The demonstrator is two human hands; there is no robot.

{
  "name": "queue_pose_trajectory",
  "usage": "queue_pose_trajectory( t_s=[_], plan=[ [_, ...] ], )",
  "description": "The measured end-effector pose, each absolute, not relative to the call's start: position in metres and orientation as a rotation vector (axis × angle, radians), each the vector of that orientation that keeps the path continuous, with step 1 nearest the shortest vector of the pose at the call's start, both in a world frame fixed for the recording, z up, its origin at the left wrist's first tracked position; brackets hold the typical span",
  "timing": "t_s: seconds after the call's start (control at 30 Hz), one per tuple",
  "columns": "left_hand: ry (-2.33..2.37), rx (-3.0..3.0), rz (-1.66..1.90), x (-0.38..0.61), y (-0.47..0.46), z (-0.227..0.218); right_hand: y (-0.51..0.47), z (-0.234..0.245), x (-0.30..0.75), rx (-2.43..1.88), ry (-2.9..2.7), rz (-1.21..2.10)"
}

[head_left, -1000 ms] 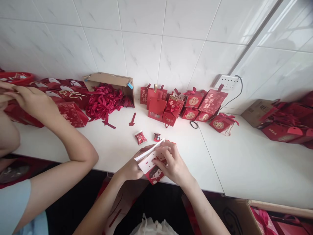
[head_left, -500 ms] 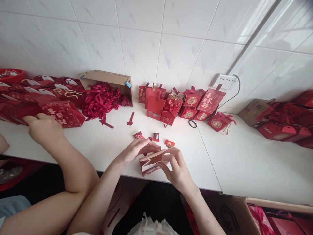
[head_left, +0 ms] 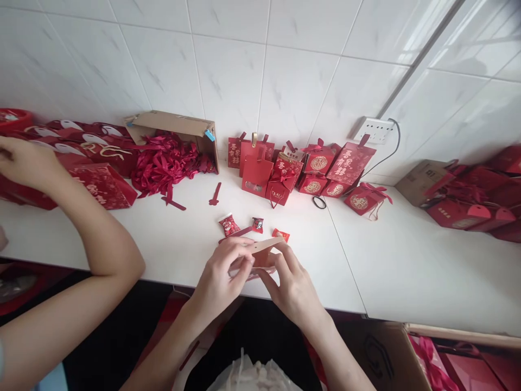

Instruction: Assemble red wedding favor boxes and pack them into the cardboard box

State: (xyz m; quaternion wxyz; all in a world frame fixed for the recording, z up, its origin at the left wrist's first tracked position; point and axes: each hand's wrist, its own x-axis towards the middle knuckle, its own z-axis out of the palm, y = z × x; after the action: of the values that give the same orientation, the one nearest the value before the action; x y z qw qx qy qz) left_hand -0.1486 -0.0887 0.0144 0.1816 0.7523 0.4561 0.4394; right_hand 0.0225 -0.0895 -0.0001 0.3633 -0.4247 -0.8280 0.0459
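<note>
Near the counter's front edge, my left hand (head_left: 223, 271) and my right hand (head_left: 290, 282) both grip a small red paper gift box (head_left: 264, 255). The fingers of both hands are curled round its sides, and its pale inner flap points up. Just beyond it lie three small wrapped candies: one at the left (head_left: 228, 224), one in the middle (head_left: 257, 224), one at the right (head_left: 280, 234). A thin red strip (head_left: 236, 234) lies by them.
Another person's hand (head_left: 24, 163) and forearm reach to flat red bags (head_left: 101, 184) at the left. A cardboard box of red ribbons (head_left: 171, 157) and several finished red gift boxes (head_left: 321, 168) stand against the tiled wall. More boxes (head_left: 459, 201) sit at the right.
My left hand came back from near the candies onto the box, and both hands now clasp it. The other person's hand moved left and back to the red bags.
</note>
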Motion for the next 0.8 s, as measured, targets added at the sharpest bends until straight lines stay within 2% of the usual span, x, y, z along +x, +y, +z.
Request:
queue_pose_trajectory(
  t_s=[0.17,0.43,0.53,0.6,0.7,0.8],
  plan=[
    [1.569,2.251,1.252,-0.158,-0.091,0.01,-0.102,0.005,0.023,-1.011,-2.193,0.279],
    [1.299,2.038,1.018,-0.187,-0.101,0.011,-0.082,0.001,0.041,-0.807,-2.043,0.689],
    [1.329,1.979,1.061,-0.199,-0.107,0.009,-0.049,-0.021,0.043,-1.058,-1.77,0.566],
    [1.391,1.967,1.102,-0.206,-0.11,0.009,-0.033,-0.043,0.037,-1.252,-1.872,0.4],
    [1.477,1.961,1.113,-0.213,-0.113,0.011,-0.024,-0.074,0.023,-1.193,-2.069,0.212],
    [1.438,1.983,1.085,-0.21,-0.114,0.012,-0.021,-0.088,0.017,-1.096,-2.062,0.22]
  ],
)
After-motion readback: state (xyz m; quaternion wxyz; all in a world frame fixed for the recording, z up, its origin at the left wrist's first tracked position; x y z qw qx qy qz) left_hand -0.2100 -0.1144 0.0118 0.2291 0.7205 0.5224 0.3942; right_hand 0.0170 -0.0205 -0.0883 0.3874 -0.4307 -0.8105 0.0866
